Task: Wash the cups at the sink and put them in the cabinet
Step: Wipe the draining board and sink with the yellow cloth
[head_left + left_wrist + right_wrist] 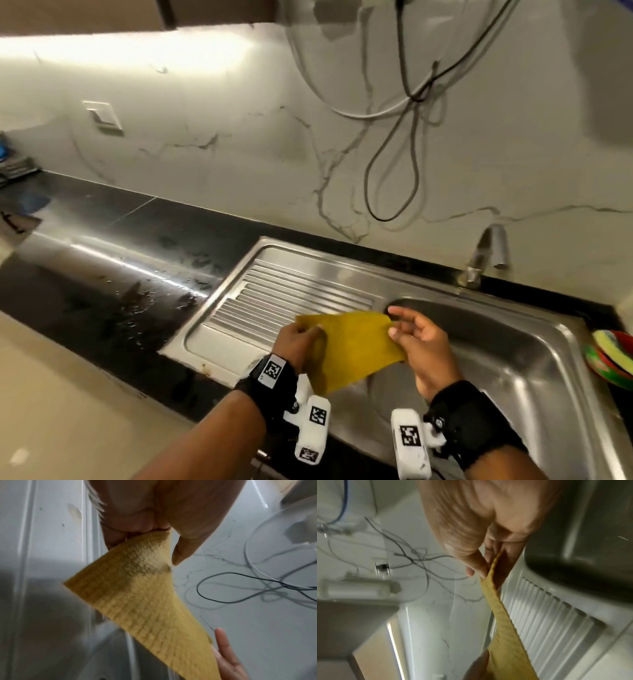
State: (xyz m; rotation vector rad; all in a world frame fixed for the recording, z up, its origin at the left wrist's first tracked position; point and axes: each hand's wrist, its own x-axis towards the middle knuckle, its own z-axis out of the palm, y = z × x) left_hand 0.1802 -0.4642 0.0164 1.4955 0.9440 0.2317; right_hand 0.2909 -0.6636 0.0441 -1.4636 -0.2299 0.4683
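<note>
A yellow waffle-weave cloth [352,346] is stretched between both hands above the steel sink [534,370], near the ribbed drainboard [287,298]. My left hand [301,339] pinches the cloth's left corner; the left wrist view shows the cloth [142,599] bunched in its curled fingers [137,524]. My right hand [411,337] pinches the cloth's right edge between thumb and fingers, while in the right wrist view the cloth [501,622] hangs from its fingertips [481,566]. No cups are in view.
A tap [489,253] stands at the back of the sink. Black counter [113,274] to the left is wet with droplets. Cables [404,113] hang on the marble wall. Colourful bowls [609,356] sit at the sink's right edge. A dish rack [13,164] is at far left.
</note>
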